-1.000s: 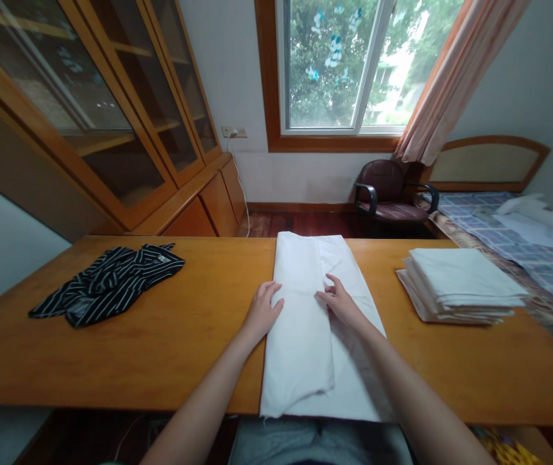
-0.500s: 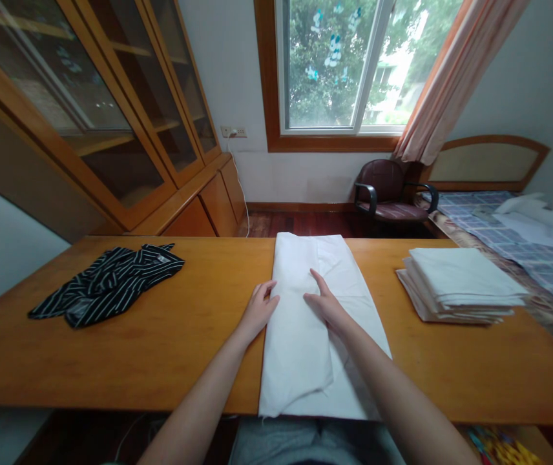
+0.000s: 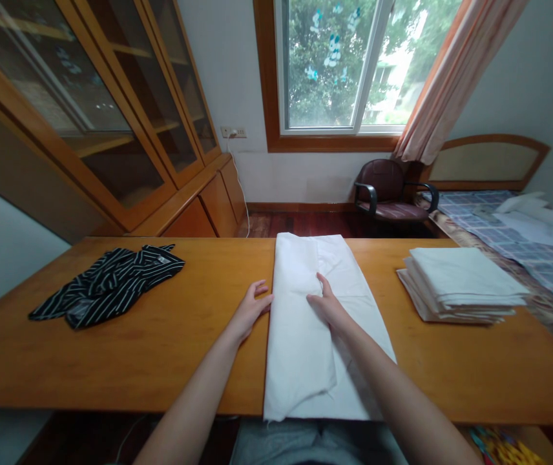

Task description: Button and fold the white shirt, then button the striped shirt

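A white cloth [image 3: 300, 349], partly folded over from its left side, lies lengthwise on the wooden table in front of me. My left hand [image 3: 251, 309] is at the cloth's left edge, fingers apart, the fingertips close to or touching the fold; it grips nothing. My right hand [image 3: 327, 302] rests on top of the cloth by the free edge of the folded-over layer, thumb and fingers spread. Some of its fingers are hidden under or behind the hand.
A stack of folded white cloths [image 3: 465, 284] sits on the table's right side. A crumpled black-and-white striped garment [image 3: 112, 281] lies at the left. The wooden table [image 3: 199, 381] spans the view. Beyond it are a glass-door cabinet [image 3: 179, 187], an armchair [image 3: 387, 187] and a bed [image 3: 523, 239].
My left hand has drawn slightly left, off the top of the cloth to its edge. My right hand and the cloth's near part have shifted a little to the right.
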The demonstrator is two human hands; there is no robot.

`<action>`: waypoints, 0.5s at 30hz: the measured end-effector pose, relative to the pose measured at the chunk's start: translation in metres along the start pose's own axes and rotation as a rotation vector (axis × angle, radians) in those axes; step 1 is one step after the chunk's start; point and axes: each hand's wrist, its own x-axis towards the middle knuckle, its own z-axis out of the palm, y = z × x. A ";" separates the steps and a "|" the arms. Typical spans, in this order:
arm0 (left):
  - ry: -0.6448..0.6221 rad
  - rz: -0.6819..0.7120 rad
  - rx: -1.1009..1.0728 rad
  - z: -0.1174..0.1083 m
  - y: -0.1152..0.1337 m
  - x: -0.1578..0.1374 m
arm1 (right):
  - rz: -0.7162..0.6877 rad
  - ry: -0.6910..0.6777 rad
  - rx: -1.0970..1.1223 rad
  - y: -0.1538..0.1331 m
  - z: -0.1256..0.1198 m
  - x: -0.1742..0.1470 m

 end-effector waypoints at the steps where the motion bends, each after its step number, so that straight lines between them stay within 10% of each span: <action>1: -0.009 -0.002 0.022 -0.001 -0.003 0.001 | -0.018 0.006 -0.022 0.002 -0.003 0.002; 15: -0.037 0.161 0.579 0.010 -0.012 0.015 | -0.175 0.070 -0.274 0.015 -0.017 0.017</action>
